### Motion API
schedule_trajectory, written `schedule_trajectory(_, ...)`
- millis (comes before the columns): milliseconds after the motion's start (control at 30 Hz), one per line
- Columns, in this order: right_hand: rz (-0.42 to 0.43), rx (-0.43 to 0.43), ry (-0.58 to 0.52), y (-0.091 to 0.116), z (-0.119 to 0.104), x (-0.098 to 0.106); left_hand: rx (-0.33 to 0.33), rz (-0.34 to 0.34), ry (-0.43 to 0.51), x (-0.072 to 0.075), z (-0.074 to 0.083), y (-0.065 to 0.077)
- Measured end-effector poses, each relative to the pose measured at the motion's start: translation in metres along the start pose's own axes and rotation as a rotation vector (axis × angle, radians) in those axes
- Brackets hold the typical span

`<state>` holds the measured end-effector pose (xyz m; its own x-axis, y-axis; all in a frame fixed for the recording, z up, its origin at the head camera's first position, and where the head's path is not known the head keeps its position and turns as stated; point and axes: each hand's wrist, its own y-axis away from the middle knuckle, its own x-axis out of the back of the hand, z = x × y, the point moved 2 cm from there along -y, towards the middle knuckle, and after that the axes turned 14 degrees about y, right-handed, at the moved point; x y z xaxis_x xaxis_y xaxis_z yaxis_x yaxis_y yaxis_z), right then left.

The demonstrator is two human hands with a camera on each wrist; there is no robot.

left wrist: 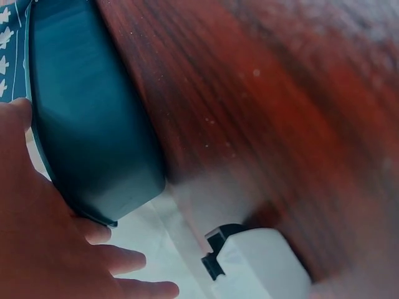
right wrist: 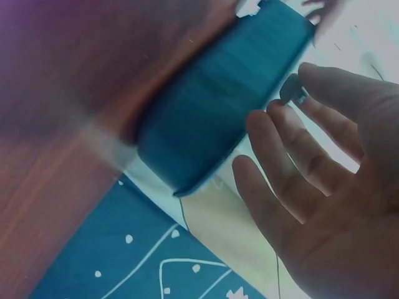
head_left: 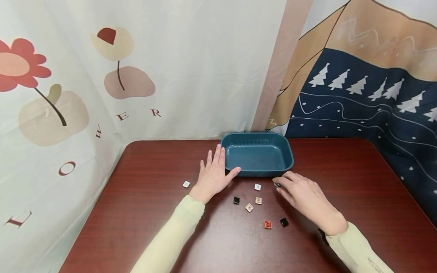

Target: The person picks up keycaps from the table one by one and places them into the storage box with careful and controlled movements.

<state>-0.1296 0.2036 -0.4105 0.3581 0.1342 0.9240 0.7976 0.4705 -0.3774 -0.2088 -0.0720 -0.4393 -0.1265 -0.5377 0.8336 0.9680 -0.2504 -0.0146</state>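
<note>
A teal plastic tray [head_left: 257,174] stands at the back of the table. My left hand [head_left: 212,177] lies along its left front corner, fingers spread and straight, thumb by the front rim. Just off the tray's right front corner, my right hand [head_left: 305,194] pinches a small dark keycap [right wrist: 292,90] between thumb and fingertips; the other fingers are loosely bent. Before the tray lie a white keycap [head_left: 257,187], a black keycap [head_left: 236,200], two beige keycaps [head_left: 258,201], a red keycap [head_left: 268,225] and another black keycap [head_left: 284,222].
Left of my left hand lies another white keycap [head_left: 186,184]. A white piece with a black clip [left wrist: 268,265] shows low in the left wrist view; its kind is unclear. The reddish-brown table [head_left: 143,227] backs onto a printed curtain [head_left: 191,76].
</note>
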Motion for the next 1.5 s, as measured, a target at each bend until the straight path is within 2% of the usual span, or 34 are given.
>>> schedule_trajectory(233, 0.089, -0.062, -0.028, -0.012, 0.006, 0.014, -0.004, 0.009, 0.012, 0.000, 0.001, 0.000)
schedule_trajectory(567, 0.124, -0.122, -0.092, -0.031, 0.012, 0.022, 0.005, 0.003, -0.006, 0.000, 0.002, 0.001)
schedule_trajectory(867, 0.078, -0.155, -0.122, -0.057, 0.020, 0.012, -0.003, 0.015, -0.012, -0.002, 0.001, 0.001)
schedule_trajectory(1267, -0.095, -0.169, -0.146, -0.091, 0.025, -0.012, 0.013, 0.019, -0.038, -0.003, 0.002, 0.000)
schedule_trajectory(1500, -0.141, -0.145, -0.139, -0.105, 0.025, -0.026, 0.007, 0.024, -0.039, -0.003, 0.001, 0.000)
